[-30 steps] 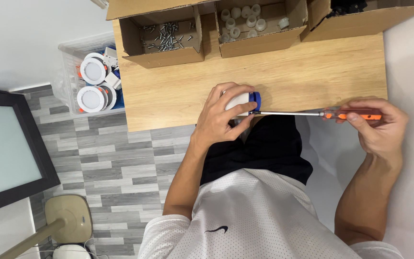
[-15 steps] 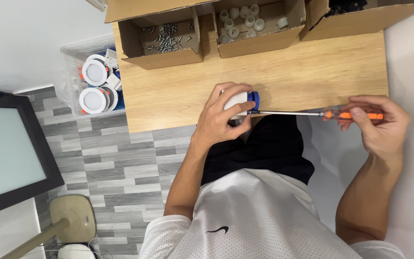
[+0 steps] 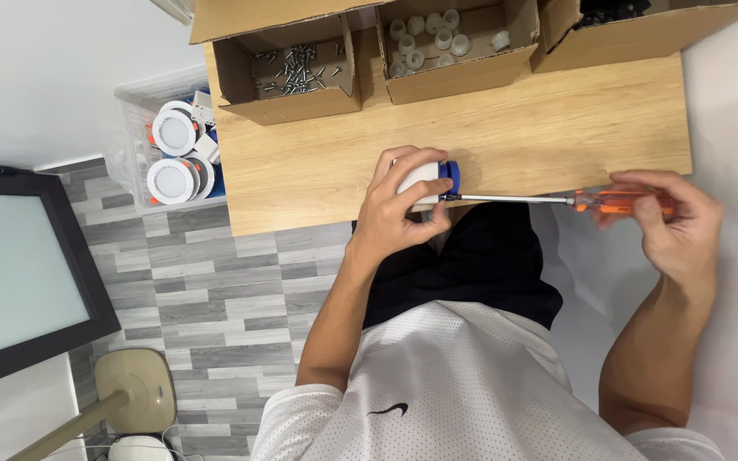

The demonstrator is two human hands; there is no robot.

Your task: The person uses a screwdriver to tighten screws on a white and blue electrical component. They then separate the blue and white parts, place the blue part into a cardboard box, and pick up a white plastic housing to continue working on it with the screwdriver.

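The left hand (image 3: 399, 205) is wrapping closed around a small white fitting with a blue end (image 3: 427, 182) at the near edge of the wooden table (image 3: 557, 128), its blue end facing the person's right. The right hand (image 3: 672, 226) is pinching its fingers tight on the orange handle of a screwdriver (image 3: 557, 201), which is lying level along the table edge. Its metal tip is pointing left into the fitting.

Your wooden table (image 3: 540, 128) carries three open cardboard boxes along its far edge. The left box (image 3: 288, 72) holds loose screws, the middle box (image 3: 454, 47) holds small white parts, and the right box (image 3: 634, 30) holds dark parts you can't make out.
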